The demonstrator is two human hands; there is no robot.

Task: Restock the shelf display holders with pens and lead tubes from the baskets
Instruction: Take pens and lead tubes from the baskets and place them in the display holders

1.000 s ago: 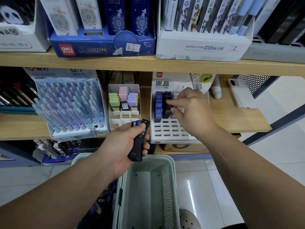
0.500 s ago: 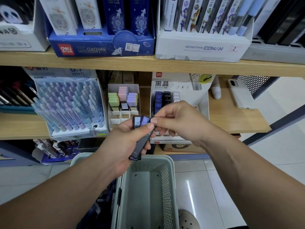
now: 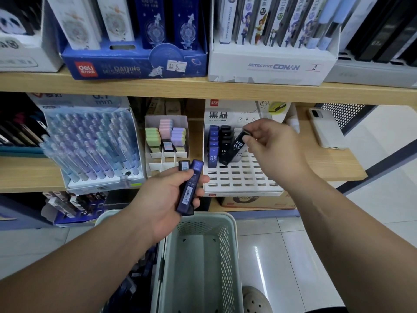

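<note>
My left hand (image 3: 167,197) grips two lead tubes (image 3: 188,188), one blue and one black, above the pale green basket (image 3: 225,256). My right hand (image 3: 273,152) pinches a black lead tube (image 3: 235,147) by its top end, tilted over the white slotted lead holder (image 3: 241,179) on the middle shelf. In that holder stand a row of blue tubes (image 3: 213,145) and a row of black tubes (image 3: 225,143) at its back left; most front slots are bare. A pen display holder (image 3: 94,143) full of clear blue and purple pens stands to the left.
A small eraser display (image 3: 167,141) sits between the two holders. A white phone (image 3: 325,129) lies on the shelf at right. Boxed stationery lines the upper shelf (image 3: 203,89). A second basket (image 3: 135,285) with dark items sits left of the green one, over tiled floor.
My right hand took a black tube from the bundle in my left hand and carried it up and right, over the lead holder. My left hand stayed put.
</note>
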